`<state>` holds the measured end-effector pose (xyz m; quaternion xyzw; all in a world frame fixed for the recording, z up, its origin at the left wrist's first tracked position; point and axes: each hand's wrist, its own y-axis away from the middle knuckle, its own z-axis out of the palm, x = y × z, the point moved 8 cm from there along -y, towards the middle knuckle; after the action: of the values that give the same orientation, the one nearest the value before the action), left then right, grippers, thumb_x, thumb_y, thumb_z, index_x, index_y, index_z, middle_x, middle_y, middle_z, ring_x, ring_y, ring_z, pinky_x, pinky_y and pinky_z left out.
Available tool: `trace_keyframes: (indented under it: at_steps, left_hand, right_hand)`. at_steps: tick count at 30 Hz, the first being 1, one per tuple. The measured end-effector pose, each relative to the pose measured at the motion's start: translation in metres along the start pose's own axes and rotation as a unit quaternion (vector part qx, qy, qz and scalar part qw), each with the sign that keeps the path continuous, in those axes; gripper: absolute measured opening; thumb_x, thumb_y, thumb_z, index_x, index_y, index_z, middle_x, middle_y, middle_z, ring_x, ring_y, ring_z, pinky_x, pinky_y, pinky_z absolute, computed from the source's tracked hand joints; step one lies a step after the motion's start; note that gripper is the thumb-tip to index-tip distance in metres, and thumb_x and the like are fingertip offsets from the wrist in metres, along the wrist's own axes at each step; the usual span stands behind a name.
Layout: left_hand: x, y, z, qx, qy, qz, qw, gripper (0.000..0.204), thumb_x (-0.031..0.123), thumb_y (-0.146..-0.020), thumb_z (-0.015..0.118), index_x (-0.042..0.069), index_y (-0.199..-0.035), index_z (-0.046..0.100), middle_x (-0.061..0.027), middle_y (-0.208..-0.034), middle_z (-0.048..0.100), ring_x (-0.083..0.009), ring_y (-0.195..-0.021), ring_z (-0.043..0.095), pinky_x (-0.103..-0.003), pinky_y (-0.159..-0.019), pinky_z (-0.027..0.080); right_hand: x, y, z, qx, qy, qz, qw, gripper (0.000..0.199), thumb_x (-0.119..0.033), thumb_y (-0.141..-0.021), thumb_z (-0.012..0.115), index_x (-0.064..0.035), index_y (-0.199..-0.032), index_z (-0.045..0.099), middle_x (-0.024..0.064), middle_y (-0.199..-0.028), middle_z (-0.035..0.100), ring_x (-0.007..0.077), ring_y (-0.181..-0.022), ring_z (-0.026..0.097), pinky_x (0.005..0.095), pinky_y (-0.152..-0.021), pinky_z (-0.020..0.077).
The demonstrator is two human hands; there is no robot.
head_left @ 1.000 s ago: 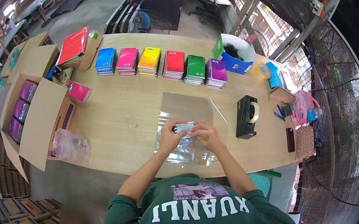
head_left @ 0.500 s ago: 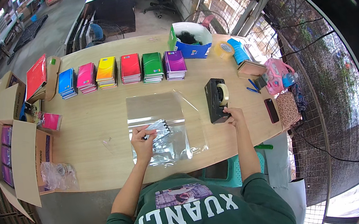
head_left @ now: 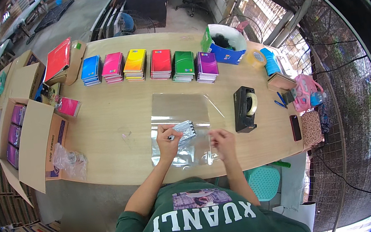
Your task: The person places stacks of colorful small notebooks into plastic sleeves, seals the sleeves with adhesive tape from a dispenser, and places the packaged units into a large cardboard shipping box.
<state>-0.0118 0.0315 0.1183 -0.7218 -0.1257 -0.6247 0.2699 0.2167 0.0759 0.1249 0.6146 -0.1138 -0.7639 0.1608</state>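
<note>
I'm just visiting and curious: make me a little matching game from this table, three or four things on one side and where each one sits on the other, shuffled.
Things:
1. black tape dispenser
2. blue notebook stack
3. crumpled clear plastic bag
4. strip of clear tape

Places:
A. at the left end of the row of notebook stacks
B. at the right hand
C. right of the clear plastic sheets
D. on the near table edge, beside the open cardboard box

Pairs: 1-C, 2-A, 3-D, 4-B

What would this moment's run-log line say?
left hand: pinching silvery packet | right hand: holding tape strip | under both: clear plastic bags | right of them: tape dispenser
</note>
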Motion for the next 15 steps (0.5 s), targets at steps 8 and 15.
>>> trace_keyframes:
  at_steps: [8, 15]
  left_hand:
    - [-0.001, -0.007, 0.006, -0.043, -0.008, 0.006, 0.999, 0.013, 0.002, -0.069, 0.075, 0.007, -0.081, 0.071, -0.0097, -0.097, 0.059, -0.0235, -0.096, 0.057, -0.034, -0.082, 0.047]
    - [0.064, -0.037, 0.042, -0.335, -0.230, 0.129, 0.905, 0.098, 0.009, -0.064, 0.080, 0.016, -0.149, 0.030, -0.0176, -0.108, 0.058, -0.0324, -0.102, 0.059, -0.040, -0.090, 0.049]
  right_hand:
    - [0.054, -0.013, 0.038, -0.011, 0.345, -0.071, 0.936, 0.044, -0.038, -0.090, 0.068, -0.0009, -0.066, 0.069, 0.0033, -0.049, 0.057, 0.0099, -0.044, 0.054, 0.0267, -0.044, 0.0390]
    - [0.127, -0.029, 0.031, -0.126, 0.537, -0.105, 0.828, 0.054, -0.054, -0.094, 0.056, -0.0036, -0.082, 0.072, 0.0052, -0.059, 0.064, 0.0162, -0.053, 0.062, 0.0321, -0.050, 0.0473]
